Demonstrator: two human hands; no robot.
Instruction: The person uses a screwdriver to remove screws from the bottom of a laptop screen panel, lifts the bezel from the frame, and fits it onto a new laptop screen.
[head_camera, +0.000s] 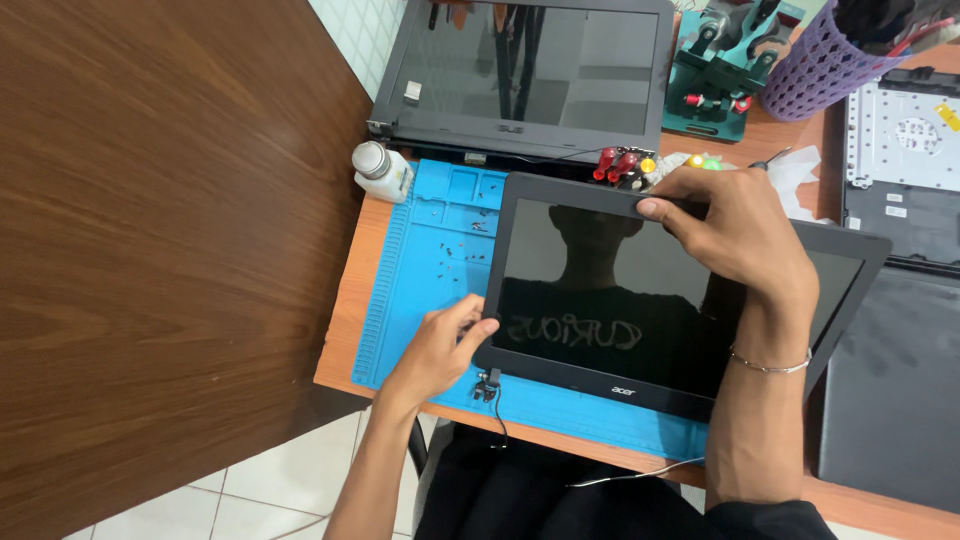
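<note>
The left hand (440, 345) pinches the laptop screen panel's (650, 300) lower left corner; the right hand (735, 230) pinches its top edge. The panel rests on the blue mat (430, 260) between them. Best keep fingertips on the frame, lifting evenly, minding the trailing cable (497, 405).

A small white bottle (381, 170) stands at the far left corner of the blue mat (425, 270). Behind the mat lies a second laptop screen (522, 75); a purple basket (815, 70) stands far to its right.
</note>
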